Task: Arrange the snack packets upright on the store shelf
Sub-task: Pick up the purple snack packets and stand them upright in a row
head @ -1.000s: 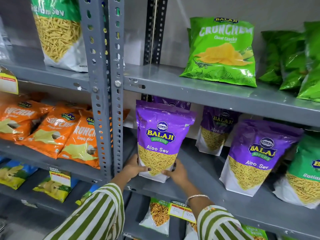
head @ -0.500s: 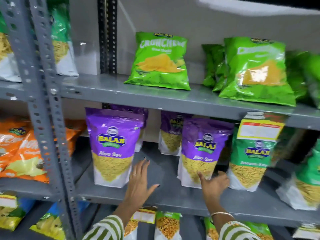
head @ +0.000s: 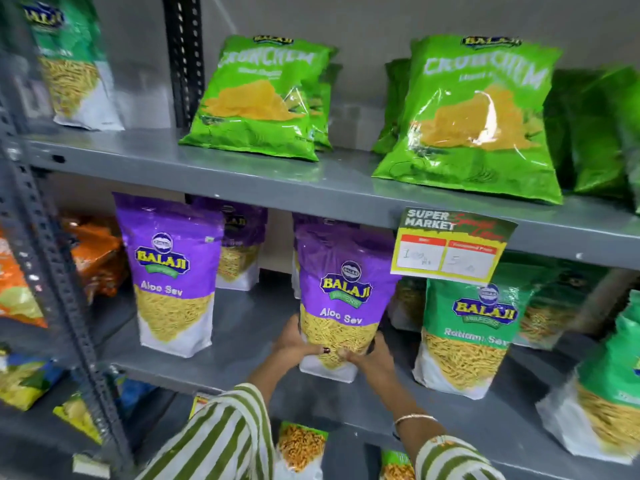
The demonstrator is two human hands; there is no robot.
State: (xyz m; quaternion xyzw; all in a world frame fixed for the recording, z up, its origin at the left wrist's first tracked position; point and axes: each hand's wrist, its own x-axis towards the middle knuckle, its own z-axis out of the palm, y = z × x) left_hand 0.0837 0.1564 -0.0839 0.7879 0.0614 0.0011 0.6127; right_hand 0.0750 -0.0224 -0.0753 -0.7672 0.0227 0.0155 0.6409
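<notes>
1. Two hands are on one purple Aloo Sev packet (head: 343, 299) on the middle shelf (head: 242, 327): your left hand (head: 294, 341) cups its lower left edge, your right hand (head: 372, 351) its lower right edge, and the thumbs meet across the clear window at the front.
2. Each grip is closed on the packet from its side, fingers wrapped round toward the back, where you cannot see them.
3. The packet stands upright, its white base down near the shelf's front edge; whether the base is touching the shelf cannot be told.
4. To its left, well apart, a second Aloo Sev packet (head: 171, 271) stands upright on the same shelf, untouched.
5. To its right, just beside your right hand, a green Ratlami Sev packet (head: 467, 334) stands upright.
6. More purple packets (head: 242, 247) stand behind, near the back of the shelf.
7. A Super Market price tag (head: 450, 247) hangs from the upper shelf's front edge, overlapping the held packet's top right corner.
8. On the upper shelf (head: 277, 178), green Crunchem chip bags (head: 263, 98) lean back.
</notes>
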